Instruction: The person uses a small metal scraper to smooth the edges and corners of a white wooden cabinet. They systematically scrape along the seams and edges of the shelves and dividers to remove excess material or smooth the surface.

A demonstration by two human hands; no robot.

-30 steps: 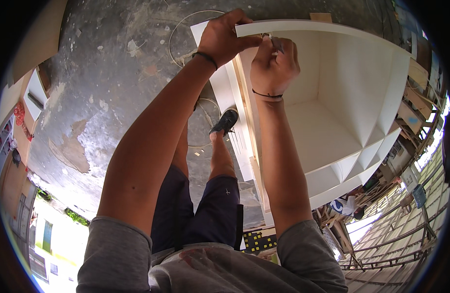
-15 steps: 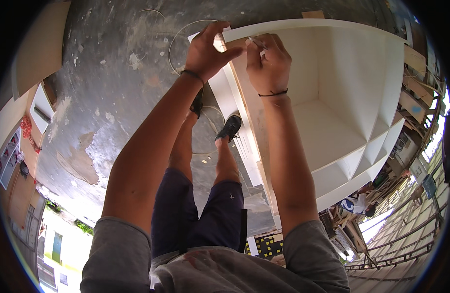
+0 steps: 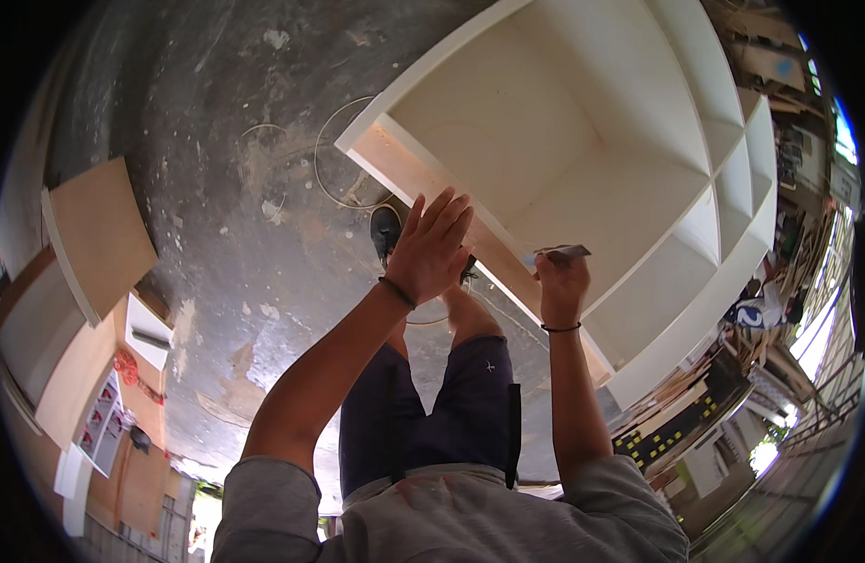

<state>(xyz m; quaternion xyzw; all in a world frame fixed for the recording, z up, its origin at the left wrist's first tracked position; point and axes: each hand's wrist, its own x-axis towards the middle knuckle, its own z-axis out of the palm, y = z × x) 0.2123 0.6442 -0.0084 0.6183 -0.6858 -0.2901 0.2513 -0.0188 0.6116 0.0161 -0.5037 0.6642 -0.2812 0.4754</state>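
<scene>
A large white cabinet (image 3: 536, 122) with open compartments lies to my right, its bare wood-coloured edge (image 3: 493, 239) running diagonally past my legs. My left hand (image 3: 431, 246) is open, fingers stretched and close together, over the near side of that edge; whether the palm touches it I cannot tell. My right hand (image 3: 566, 286) is closed on a small flat grey-brown piece (image 3: 571, 251), pinched between thumb and fingers beside the cabinet's inner side. The piece looks thin and slightly bent; its exact kind is unclear.
A loop of thin cable (image 3: 322, 155) lies on the stained concrete floor (image 3: 254, 84). Wooden panels and boxes (image 3: 104, 244) stand at the left. Stacked boards (image 3: 658, 413) and another person (image 3: 761, 310) are at the right, beyond the cabinet. My shoe (image 3: 386, 230) is beside the cabinet.
The view has turned, so the cabinet appears rotated. Both hands have come from close together at the edge's far end to nearer my body and farther apart. The left fingers have straightened.
</scene>
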